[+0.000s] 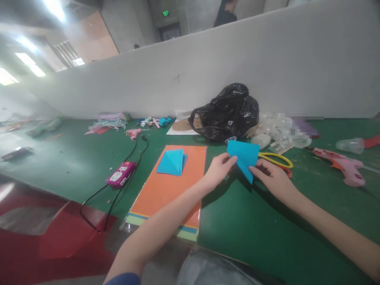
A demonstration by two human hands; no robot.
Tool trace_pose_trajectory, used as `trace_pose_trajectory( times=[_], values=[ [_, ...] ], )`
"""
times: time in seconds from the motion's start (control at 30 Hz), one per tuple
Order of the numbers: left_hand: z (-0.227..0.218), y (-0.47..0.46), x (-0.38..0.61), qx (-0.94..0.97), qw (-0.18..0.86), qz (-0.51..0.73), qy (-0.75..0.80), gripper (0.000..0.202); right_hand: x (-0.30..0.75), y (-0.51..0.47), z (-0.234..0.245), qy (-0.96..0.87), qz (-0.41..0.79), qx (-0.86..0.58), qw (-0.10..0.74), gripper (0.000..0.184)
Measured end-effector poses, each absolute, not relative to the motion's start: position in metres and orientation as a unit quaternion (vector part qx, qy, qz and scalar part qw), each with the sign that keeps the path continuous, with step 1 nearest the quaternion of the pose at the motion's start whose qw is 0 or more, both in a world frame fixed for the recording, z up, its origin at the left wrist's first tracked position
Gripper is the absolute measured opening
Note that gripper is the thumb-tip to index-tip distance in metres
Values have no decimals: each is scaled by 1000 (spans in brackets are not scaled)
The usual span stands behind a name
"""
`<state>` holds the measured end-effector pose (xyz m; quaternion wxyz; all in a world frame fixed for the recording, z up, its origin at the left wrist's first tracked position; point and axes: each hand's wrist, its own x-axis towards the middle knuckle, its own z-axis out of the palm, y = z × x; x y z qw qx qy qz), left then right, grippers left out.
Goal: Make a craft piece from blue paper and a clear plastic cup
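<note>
Left hand (219,171) and right hand (274,180) each pinch the blue paper (243,154), raised between them; folded blue pieces (170,163) left of the grip. Advisable: align edges, pinch lightly, press creases flat against green table (237,225) below

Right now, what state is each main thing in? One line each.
Blue paper: folded, held up by left hand and right hand
Blue stack: folded, lying on the orange sheet
Orange sheet: flat, other coloured sheets beneath
Black bag: crumpled
Near glue gun: lying down; power unclear
Exit sign: lit green
</note>
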<state>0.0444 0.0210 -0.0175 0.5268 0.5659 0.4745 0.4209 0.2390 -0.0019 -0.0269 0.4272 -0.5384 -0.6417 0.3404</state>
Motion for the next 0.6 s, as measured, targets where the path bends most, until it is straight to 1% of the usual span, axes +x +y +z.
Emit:
trace_pose_trajectory(
  times=[0.23, 0.37, 0.6],
  values=[
    [-17, 20, 44, 582, 498, 413, 492, 37, 240, -1, -25, -652, 341, -528, 424, 48],
    [-15, 21, 45, 582, 494, 416, 494, 35, 240, -1, -24, -650, 345, -531, 420, 48],
    [-14, 21, 45, 608, 462, 415, 496, 34, 238, -3, -16, -651, 366, -520, 414, 41]
  ],
)
